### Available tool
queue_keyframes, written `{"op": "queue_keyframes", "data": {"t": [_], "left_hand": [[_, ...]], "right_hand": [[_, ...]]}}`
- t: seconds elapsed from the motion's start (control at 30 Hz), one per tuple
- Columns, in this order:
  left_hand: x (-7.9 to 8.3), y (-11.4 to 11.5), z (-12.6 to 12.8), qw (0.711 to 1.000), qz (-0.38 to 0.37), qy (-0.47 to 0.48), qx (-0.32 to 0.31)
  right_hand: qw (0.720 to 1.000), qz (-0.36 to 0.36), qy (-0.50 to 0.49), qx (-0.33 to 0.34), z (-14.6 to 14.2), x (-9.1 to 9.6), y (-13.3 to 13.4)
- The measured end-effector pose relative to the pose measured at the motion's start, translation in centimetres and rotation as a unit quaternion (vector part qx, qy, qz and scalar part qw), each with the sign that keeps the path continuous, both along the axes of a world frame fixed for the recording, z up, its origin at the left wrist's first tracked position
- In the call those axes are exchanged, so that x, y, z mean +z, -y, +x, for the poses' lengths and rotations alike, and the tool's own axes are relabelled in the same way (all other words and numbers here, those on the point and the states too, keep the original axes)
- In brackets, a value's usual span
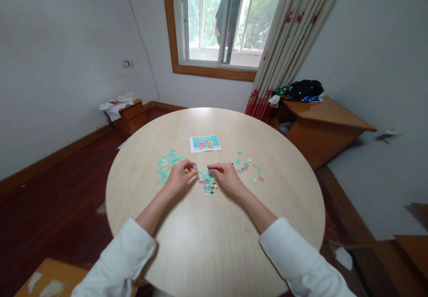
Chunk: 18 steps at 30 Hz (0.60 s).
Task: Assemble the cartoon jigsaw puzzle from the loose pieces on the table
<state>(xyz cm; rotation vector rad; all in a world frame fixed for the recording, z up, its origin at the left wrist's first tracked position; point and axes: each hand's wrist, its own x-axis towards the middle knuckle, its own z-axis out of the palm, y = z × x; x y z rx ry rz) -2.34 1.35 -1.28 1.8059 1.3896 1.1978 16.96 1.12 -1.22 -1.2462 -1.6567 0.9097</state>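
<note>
A partly joined jigsaw point(208, 182) lies in the middle of the round wooden table point(207, 234). My left hand point(179, 175) rests just left of it, fingers pinched on a small pink piece point(195, 167). My right hand point(226, 175) sits just right of it, fingers curled and pinched at the puzzle's top edge; what they hold is too small to name. Loose turquoise pieces point(167, 163) are heaped to the left of my left hand. More scattered pieces point(249, 168) lie to the right of my right hand. A printed reference picture point(205, 143) lies farther back.
A wooden desk point(321, 121) with dark clothes point(302, 89) stands at the right by a curtain point(284, 43). A small cabinet point(130, 114) with papers sits at the left wall. A window point(220, 20) is behind the table. Cardboard point(47, 277) lies at the lower left.
</note>
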Motion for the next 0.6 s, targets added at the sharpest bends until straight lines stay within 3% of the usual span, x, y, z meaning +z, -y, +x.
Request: {"op": "queue_keyframes", "data": {"t": [0.17,0.3,0.6], "left_hand": [[-0.3,0.2,0.1,0.999,-0.004,0.038,0.019],[-0.8,0.3,-0.2,0.999,-0.036,0.041,-0.004],[-0.7,0.6,-0.3,0.999,-0.031,0.029,-0.019]], "right_hand": [[0.999,-0.028,-0.042,0.016,-0.4,-0.5,-0.3],[0.998,-0.027,-0.053,0.005,-0.8,-0.7,-0.2],[0.995,0.065,-0.064,-0.029,-0.7,-0.7,1.5]]}}
